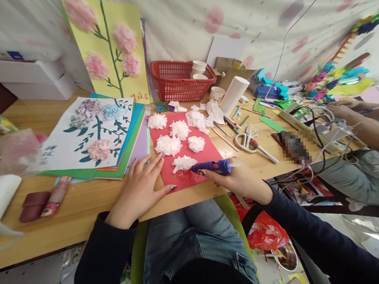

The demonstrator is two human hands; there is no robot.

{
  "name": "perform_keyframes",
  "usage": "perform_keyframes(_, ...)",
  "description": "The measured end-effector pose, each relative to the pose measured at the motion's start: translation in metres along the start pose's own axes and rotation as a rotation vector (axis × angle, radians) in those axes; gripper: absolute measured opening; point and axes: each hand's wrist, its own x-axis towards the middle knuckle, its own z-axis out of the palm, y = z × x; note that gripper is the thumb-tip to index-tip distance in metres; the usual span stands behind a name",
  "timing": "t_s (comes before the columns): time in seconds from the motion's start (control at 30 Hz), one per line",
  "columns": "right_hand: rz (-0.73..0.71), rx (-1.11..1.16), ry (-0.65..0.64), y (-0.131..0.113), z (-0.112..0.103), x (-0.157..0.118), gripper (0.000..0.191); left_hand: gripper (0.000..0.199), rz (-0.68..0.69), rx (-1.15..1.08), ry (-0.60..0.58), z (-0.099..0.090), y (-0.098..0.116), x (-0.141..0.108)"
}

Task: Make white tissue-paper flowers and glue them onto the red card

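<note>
A blue hot glue gun point(215, 168) is gripped in my right hand point(238, 179), a pale glue stick poking from its back end. Its nozzle points left at a glossy wet-looking patch point(185, 175) on the red paper point(207, 175). Just above that patch sits a white tissue-paper flower point(183, 163), with several more white flowers point(168, 145) further up the sheet. My left hand point(144, 185) lies flat with fingers spread, its thumb and fingertips on the red paper's left edge. It holds nothing.
Left of the sheet lies a flower picture point(68, 153) on coloured papers. A red basket point(182, 84) with paper cups stands behind. Scissors point(245, 140), tissue scraps point(197, 120), a power strip point(307, 126) and tangled cables point(325, 151) are on the right. Another person's arm point(351, 115) rests there.
</note>
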Motion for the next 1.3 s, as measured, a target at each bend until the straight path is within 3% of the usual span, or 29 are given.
perform_keyframes(0.3, 0.037, 0.051, -0.016, -0.002, -0.014, -0.006, 0.036, 0.069, -0.008, 0.02, -0.024, -0.001, 0.0, 0.001)
perform_keyframes(0.57, 0.048, 0.011, -0.024, -0.009, -0.007, -0.006, 0.043, 0.069, -0.013, 0.031, -0.028, -0.001, 0.001, 0.001)
perform_keyframes(0.73, 0.063, 0.096, -0.078, -0.007, -0.016, -0.008, 0.037, 0.071, -0.016, 0.039, -0.029, -0.001, 0.001, 0.001)
perform_keyframes(1.0, 0.225, 0.093, -0.191, 0.008, -0.02, -0.005, 0.052, 0.071, -0.015, 0.026, -0.036, -0.001, -0.001, 0.001)
perform_keyframes(1.3, 0.151, -0.238, -0.069, -0.003, -0.01, -0.002, 0.051, 0.073, 0.012, 0.025, 0.003, 0.004, -0.004, 0.0)
